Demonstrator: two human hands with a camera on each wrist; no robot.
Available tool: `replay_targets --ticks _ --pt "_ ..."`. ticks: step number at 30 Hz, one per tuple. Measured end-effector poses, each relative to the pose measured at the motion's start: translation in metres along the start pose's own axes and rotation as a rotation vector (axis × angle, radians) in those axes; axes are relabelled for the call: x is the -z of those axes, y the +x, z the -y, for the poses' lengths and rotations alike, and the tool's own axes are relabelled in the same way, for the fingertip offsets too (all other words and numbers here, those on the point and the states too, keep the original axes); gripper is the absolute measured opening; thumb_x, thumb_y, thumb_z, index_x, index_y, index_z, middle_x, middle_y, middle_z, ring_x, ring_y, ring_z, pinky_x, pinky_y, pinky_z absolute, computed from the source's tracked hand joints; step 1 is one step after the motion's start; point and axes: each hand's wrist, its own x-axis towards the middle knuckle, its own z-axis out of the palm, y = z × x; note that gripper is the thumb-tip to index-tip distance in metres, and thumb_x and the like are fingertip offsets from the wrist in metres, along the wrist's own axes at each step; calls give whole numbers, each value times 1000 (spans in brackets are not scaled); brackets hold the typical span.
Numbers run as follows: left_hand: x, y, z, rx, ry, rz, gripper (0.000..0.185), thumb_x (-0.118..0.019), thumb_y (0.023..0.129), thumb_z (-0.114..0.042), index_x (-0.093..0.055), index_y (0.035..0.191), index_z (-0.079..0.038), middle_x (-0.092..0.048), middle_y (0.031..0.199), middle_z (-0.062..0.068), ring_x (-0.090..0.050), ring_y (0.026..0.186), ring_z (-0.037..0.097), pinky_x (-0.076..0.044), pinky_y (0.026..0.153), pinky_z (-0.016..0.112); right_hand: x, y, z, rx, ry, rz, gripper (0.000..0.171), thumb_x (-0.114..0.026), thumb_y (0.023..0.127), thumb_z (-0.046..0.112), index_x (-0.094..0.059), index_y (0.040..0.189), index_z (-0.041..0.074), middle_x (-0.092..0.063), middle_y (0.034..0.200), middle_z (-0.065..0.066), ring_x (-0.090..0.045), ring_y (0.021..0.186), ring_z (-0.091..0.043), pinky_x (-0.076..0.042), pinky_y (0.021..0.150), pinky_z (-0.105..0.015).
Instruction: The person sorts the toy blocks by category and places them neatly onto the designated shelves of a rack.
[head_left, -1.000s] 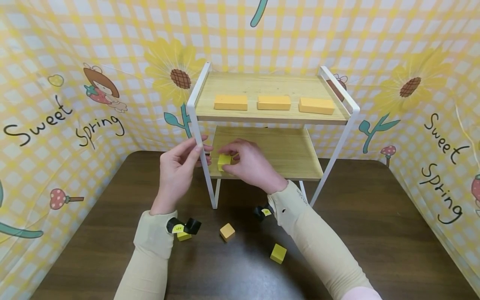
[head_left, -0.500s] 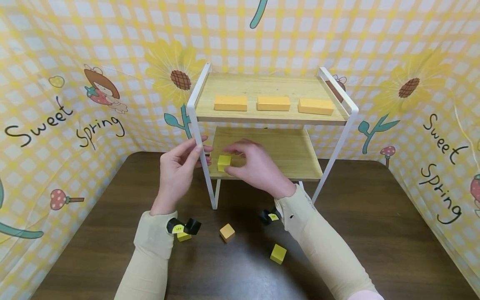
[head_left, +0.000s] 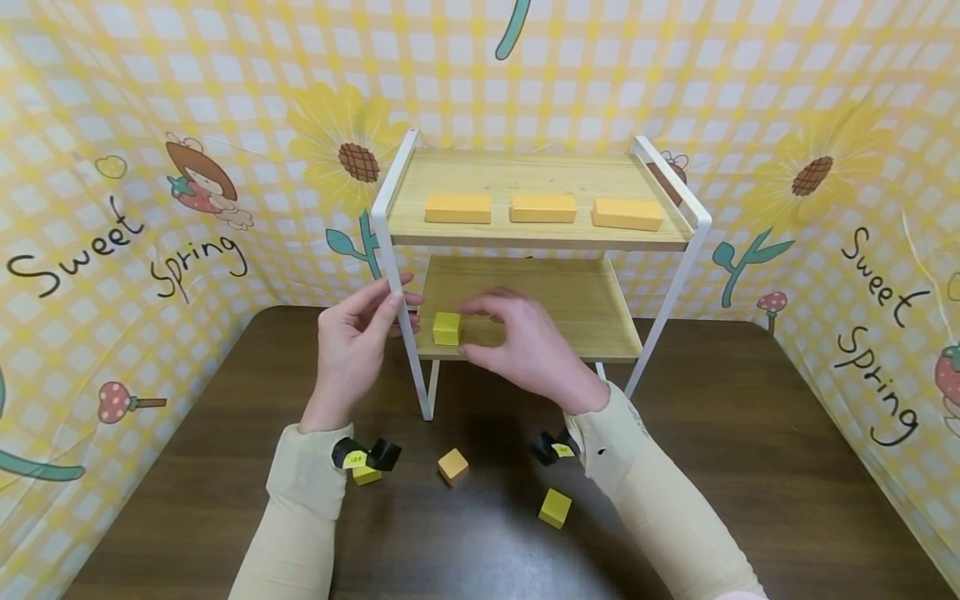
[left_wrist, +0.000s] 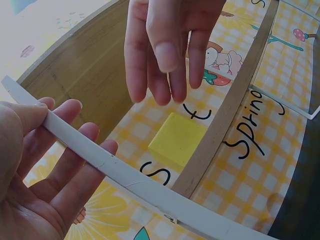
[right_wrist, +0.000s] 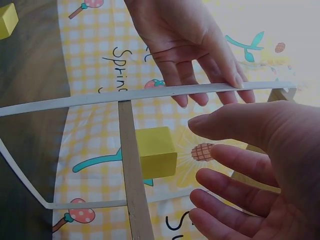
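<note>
A yellow cube [head_left: 447,329] sits at the front left of the lower board [head_left: 540,312] of a two-tier shelf. My right hand [head_left: 525,342] is just right of it, thumb and fingers spread apart, with nothing between them. The right wrist view shows a gap between those fingertips and the cube [right_wrist: 157,152]. My left hand [head_left: 352,337] grips the shelf's white left front leg [head_left: 396,287]. In the left wrist view its thumb lies over the bar [left_wrist: 95,155], and the other fingers reach behind it.
Three orange-yellow rectangular blocks [head_left: 543,208] line the front of the upper board [head_left: 525,171]. On the dark table [head_left: 262,533], before the shelf, lie an orange cube [head_left: 453,467], a yellow cube [head_left: 555,508], and another yellow cube [head_left: 367,475] partly hidden by the left wrist strap.
My right hand has let go of the yellow cube and drawn back to the right, fingers spreading. The cube stays on the lower board. My left hand keeps its grip on the leg.
</note>
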Motion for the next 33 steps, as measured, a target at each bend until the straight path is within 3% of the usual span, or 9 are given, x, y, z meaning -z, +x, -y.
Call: replay_targets --ticks 12,19,33 --pt "-1 0 0 6 -11 1 24 -61 103 -7 -72 123 1 -72 98 24 -73 76 26 -62 76 41 15 -26 3 48 -19 -16 41 -82 88 19 -71 126 11 -68 121 0 -62 114 -22 -52 96 -36" --pt "-1 0 0 -1 -13 1 27 -61 103 -5 -68 124 9 -70 99 30 -73 75 25 -62 75 37 24 -45 5 60 -1 -13 42 -82 88 21 -69 128 18 -66 122 3 -62 115 -19 -51 99 -35" --pt "0 -1 0 14 -15 -4 24 -61 103 -7 -72 124 0 -73 98 19 -73 76 25 -62 75 37 30 -77 4 37 -29 7 42 -84 87 25 -70 127 20 -64 123 13 -59 116 -8 -50 100 -37"
